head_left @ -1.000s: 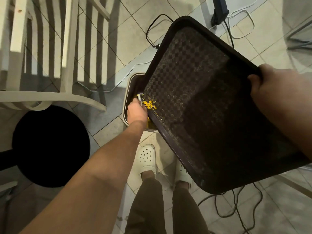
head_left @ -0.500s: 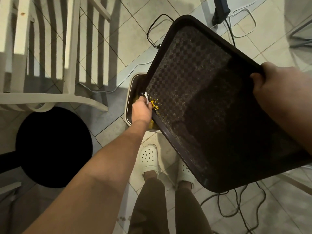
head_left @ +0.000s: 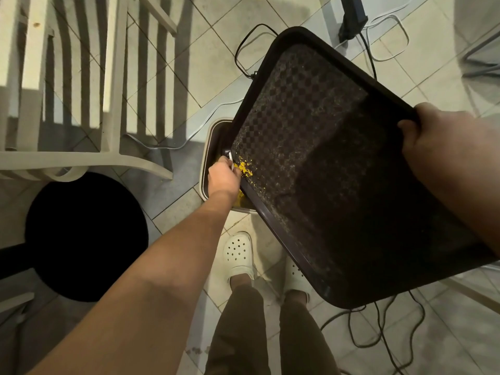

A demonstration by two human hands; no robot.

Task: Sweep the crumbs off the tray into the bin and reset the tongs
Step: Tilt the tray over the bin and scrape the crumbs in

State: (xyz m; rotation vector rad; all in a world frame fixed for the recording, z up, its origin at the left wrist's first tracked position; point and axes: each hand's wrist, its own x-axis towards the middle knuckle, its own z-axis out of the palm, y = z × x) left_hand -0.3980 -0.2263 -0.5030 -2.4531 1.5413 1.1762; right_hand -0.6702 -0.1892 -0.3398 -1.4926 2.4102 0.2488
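Change: since the frame half a second ago we see our left hand (head_left: 223, 175) staying at the tray's low edge, while the yellow crumbs (head_left: 244, 167) beside it form a slightly larger cluster.
Tray: dark brown tray (head_left: 338, 185), rectangular with rounded corners and a raised rim; its floor has a checkered, pebbled texture dusted with fine pale specks.
Tray orientation: tilted, the left long edge lowest and hanging over the bin (head_left: 213, 131); the long axis runs from upper left, away from us, to lower right, near us.
Crumbs: granular, bright yellow, bunched against the low rim just beside our left hand; more yellow shows inside the bin under that rim.
Bin: pale rounded rim, dark interior, on the tiled floor, mostly hidden by the tray.
Left hand: fingers curled around a small tool (head_left: 230, 155) with a pale tip; what it is we cannot tell.
Right hand: our right hand (head_left: 443, 142) grips the tray's high right rim, thumb over the edge.
Surroundings: slatted white chair (head_left: 113, 77), round black stool seat (head_left: 86, 236), loose cables (head_left: 378, 334), white perforated clogs (head_left: 238, 255).
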